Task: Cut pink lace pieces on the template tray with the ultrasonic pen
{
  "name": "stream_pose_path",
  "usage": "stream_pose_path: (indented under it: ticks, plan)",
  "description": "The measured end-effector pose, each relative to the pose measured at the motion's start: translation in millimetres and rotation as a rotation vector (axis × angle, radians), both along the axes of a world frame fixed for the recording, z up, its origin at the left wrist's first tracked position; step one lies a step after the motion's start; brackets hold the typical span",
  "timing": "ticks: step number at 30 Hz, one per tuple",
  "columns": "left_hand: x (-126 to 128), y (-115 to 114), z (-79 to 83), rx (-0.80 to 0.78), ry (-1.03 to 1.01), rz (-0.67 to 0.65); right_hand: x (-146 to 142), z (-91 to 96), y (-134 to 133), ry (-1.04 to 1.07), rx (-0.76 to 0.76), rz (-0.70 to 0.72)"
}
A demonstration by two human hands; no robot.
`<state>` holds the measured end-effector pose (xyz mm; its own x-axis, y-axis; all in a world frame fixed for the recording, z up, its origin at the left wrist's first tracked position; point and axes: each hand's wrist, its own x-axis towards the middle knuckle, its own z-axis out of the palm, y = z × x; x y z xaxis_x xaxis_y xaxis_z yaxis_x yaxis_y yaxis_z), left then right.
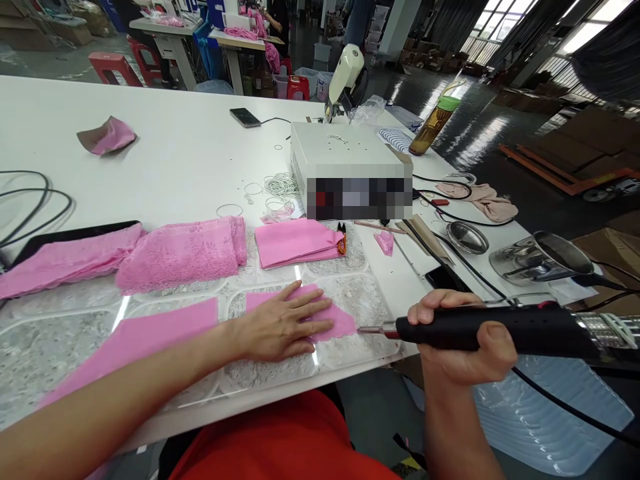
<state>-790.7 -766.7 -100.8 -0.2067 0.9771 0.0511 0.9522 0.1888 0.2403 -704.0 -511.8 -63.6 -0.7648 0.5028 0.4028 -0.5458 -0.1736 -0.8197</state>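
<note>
My left hand lies flat with its fingers spread on a small pink fabric piece, pressing it to the clear patterned mat. In my right hand is a black-handled tool with a narrow metal tip, its fingers and thumb wrapped round the handle. The tip meets the right edge of the pink piece, or stops just short of it. A longer pink fabric piece runs partly under my left forearm. Behind my left hand lie a folded pink stack and pink lace fabric.
A grey box-shaped machine stands behind the mat, with cables running off to the right. Orange-handled snips rest by the folded stack. At the right are a metal pot, a round lid and a bottle.
</note>
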Motion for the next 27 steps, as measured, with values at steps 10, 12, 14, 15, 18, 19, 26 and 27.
stream_pose_path:
  ticks: [10, 12, 14, 15, 18, 19, 26, 27]
  plan:
    - [-0.2, -0.1, 0.6, 0.019, 0.022, -0.003, -0.8, 1.7, -4.7, 0.02, 0.02, 0.015]
    - [-0.1, -0.1, 0.4, 0.019, 0.03, -0.003, -1.5, 0.9, -6.2, 0.023, 0.026, 0.012]
    - [0.1, -0.1, -0.3, 0.017, 0.032, -0.003, -1.8, 0.2, -7.1, 0.025, 0.026, -0.001]
    - [0.2, -0.2, -0.7, 0.02, 0.032, -0.003, -1.8, -0.1, -7.3, 0.021, 0.025, -0.005]
    - [0.4, -0.8, -1.9, 0.048, 0.034, -0.003, -1.2, -0.6, -7.7, 0.007, 0.031, -0.005]
    - [0.4, -1.1, -2.1, 0.055, 0.032, -0.003, -0.9, -0.8, -7.8, 0.004, 0.033, -0.005]
    - [2.5, 0.6, 0.2, 0.032, -0.004, 0.0, 0.6, 3.1, -6.9, -0.022, 0.031, -0.018]
    - [3.0, 0.9, 2.4, 0.023, -0.013, 0.008, 0.9, 5.3, -6.9, -0.025, 0.027, -0.025]
